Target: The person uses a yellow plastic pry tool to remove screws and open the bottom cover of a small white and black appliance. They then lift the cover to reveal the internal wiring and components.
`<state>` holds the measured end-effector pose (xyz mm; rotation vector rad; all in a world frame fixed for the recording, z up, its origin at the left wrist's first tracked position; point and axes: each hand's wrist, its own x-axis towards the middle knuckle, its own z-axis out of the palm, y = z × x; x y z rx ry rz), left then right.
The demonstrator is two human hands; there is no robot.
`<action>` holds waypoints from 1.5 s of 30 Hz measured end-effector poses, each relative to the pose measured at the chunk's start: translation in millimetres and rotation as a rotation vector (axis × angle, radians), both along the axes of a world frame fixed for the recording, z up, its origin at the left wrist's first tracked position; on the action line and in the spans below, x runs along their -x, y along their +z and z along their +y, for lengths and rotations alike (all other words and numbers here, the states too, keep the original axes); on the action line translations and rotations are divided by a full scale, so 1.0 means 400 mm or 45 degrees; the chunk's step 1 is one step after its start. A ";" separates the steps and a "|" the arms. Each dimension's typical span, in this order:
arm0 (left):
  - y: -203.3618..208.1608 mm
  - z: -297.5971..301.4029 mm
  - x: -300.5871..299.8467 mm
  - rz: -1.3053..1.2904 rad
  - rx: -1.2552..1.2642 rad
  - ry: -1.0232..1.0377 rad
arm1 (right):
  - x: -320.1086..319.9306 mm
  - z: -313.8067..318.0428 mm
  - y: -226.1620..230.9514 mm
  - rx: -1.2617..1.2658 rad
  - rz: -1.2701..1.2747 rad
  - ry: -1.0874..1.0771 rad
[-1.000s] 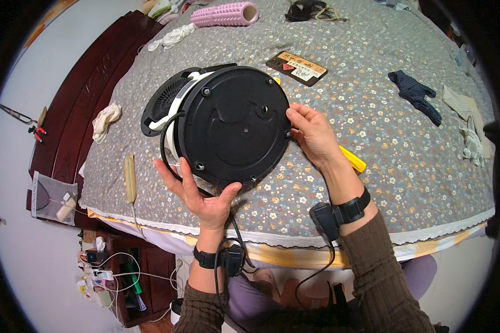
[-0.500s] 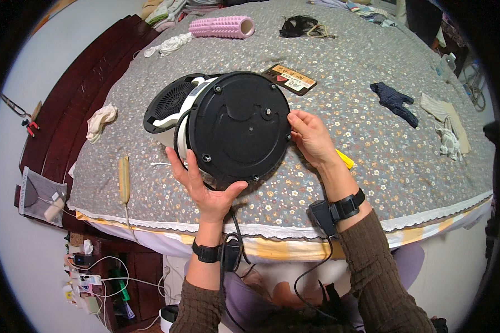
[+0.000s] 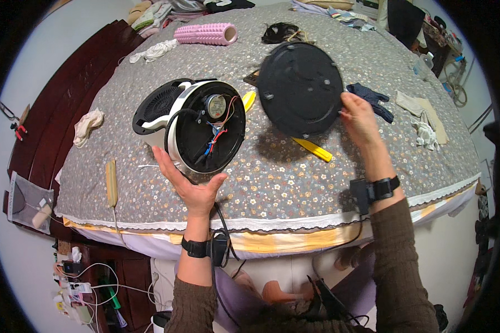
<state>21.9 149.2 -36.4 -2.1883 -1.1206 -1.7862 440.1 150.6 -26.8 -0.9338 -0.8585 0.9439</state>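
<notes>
Left hand, palm up and fingers spread, cups the near rim of the white round appliance; matte black cavity exposes motor and red, blue wires. Right hand pinches the flat black disc cover, far-right, probably plastic; its underside is hidden.

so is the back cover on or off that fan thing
Off. The right hand holds the black round cover clear of the white housing, whose motor and wires show.

1. We see a bed under a grey flower-print cover with a white lace hem.
2. A dark red-brown wooden headboard runs along its left.
3. Pale floor lies beyond.
</notes>
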 end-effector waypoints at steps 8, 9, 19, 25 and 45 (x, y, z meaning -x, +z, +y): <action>-0.003 0.007 -0.032 -0.421 0.187 -0.257 | -0.201 -0.060 -0.056 0.244 0.039 -0.217; -0.004 0.008 -0.033 -0.511 0.225 -0.345 | -0.209 -0.058 -0.065 0.270 0.031 -0.242; -0.034 0.036 -0.004 -0.747 0.349 -0.513 | -0.225 -0.036 -0.111 0.417 -0.064 -0.397; -0.027 0.043 0.001 -0.668 0.376 -0.469 | -0.108 -0.040 -0.084 0.162 -0.441 -0.971; 0.072 0.064 0.029 -0.963 0.578 -0.380 | 0.487 -0.027 -0.066 0.277 -0.147 0.145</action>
